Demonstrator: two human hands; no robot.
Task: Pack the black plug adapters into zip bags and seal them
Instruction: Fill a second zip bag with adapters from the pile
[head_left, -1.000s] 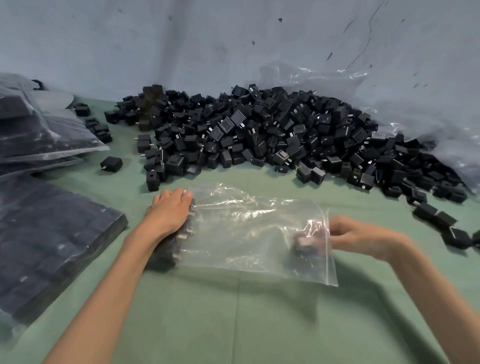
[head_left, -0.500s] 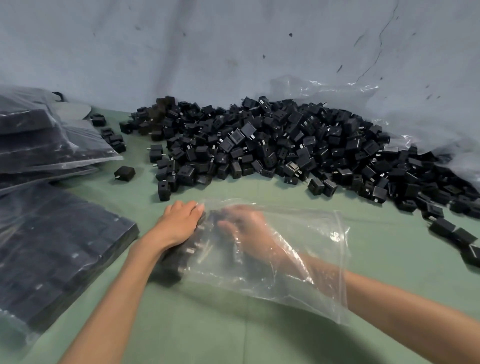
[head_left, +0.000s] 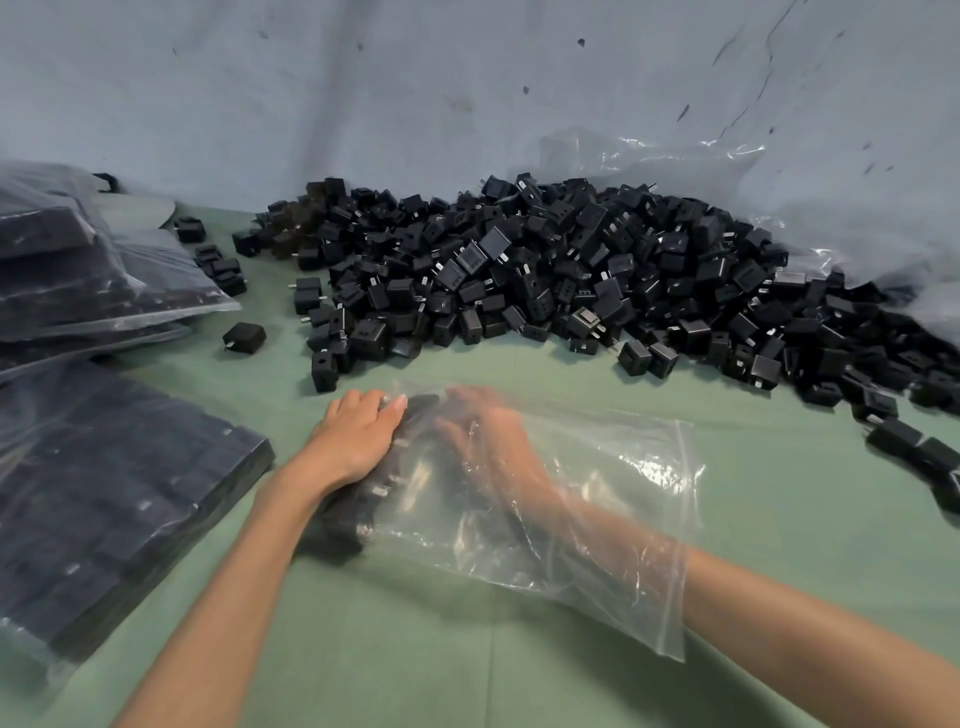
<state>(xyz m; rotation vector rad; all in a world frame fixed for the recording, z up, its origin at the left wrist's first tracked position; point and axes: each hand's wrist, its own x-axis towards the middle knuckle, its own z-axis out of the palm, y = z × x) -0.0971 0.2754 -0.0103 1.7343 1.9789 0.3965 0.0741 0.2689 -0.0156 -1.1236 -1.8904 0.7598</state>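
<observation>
Inside zip bag (head_left: 628, 514), right hand (head_left: 485, 436) blurred, grip unreadable

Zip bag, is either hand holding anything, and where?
Left hand presses flat on the closed end of the zip bag, gripping nothing. Right hand is inside the bag, blurred; whether it holds anything cannot be told.

Soft even light, glare on plastic, blurred edges.
</observation>
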